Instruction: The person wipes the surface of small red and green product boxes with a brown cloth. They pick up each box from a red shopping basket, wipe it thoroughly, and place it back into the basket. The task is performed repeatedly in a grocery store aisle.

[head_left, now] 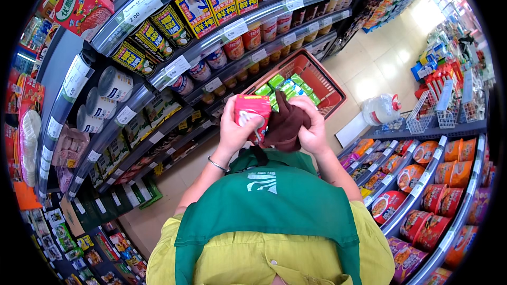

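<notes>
My left hand (pixel 236 126) grips a small red drink carton (pixel 253 114), its thumb across the front. A dark brown cloth (pixel 288 126) is bunched in my right hand (pixel 311 120), close against the carton's right side. Whether cloth and carton touch is hard to tell. Beyond both hands stands a red plastic shopping basket (pixel 330 91). Several green cartons (pixel 305 87) lie inside it, some partly hidden behind my hands and the cloth.
Stocked shelves (pixel 233 29) with cans, cups and cartons curve along the left and front. At right is a rack of instant noodle bowls (pixel 412 178). A large clear jug (pixel 380 109) with a red cap and wire baskets (pixel 445 103) stand above it. Tiled floor (pixel 372 63) runs beyond the basket.
</notes>
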{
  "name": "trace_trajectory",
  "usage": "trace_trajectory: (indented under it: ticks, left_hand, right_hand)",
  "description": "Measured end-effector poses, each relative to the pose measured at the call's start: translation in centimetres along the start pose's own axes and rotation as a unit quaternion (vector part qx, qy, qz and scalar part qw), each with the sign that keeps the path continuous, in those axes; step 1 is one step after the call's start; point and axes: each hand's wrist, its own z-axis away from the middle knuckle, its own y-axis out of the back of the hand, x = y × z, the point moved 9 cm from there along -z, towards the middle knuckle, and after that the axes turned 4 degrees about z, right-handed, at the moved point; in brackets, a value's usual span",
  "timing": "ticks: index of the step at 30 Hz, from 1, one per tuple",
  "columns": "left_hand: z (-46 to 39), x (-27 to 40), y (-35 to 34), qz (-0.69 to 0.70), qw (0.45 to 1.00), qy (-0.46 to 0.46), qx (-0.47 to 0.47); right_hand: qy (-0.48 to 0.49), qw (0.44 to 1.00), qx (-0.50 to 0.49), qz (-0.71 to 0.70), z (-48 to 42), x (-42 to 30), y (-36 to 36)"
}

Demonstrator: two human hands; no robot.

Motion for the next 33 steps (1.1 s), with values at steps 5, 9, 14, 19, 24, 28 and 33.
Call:
trace_trajectory:
  ticks: [5, 9, 14, 19, 24, 28, 33]
  left_hand:
    - [-0.3, 2.5, -1.0, -0.252, 0.961, -0.114, -0.013]
    - [0.4, 4.1, -1.2, -0.277, 0.941, -0.190, -0.037]
    - [1.4, 1.4, -0.2, -0.151, 0.980, -0.133, 0.007]
    - [0.0, 2.0, -0.5, 0.062, 0.997, -0.026, -0.033]
    - [-0.4, -1.7, 0.2, 0.243, 0.969, 0.054, 0.002]
    - [-1.5, -2.4, 1.3, 0.344, 0.931, 0.120, 0.012]
    - [-2.0, -1.9, -2.5, 0.349, 0.924, 0.142, -0.065]
  right_hand:
    - [0.194, 0.912, -0.083, 0.353, -2.8, -8.7, -4.9]
    - [0.119, 0.951, -0.089, 0.273, -2.7, -5.6, -3.0]
    - [0.038, 0.939, -0.055, 0.337, -2.6, -2.4, -0.8]
    - [0.029, 0.998, -0.016, 0.051, -3.0, -0.9, 1.1]
    - [0.055, 0.995, -0.020, 0.082, 0.1, -2.1, -3.6]
    - [0.014, 0.992, -0.126, 0.026, 2.7, 1.6, -3.7]
    - [-0.124, 0.977, 0.034, -0.167, 2.1, 3.2, -3.0]
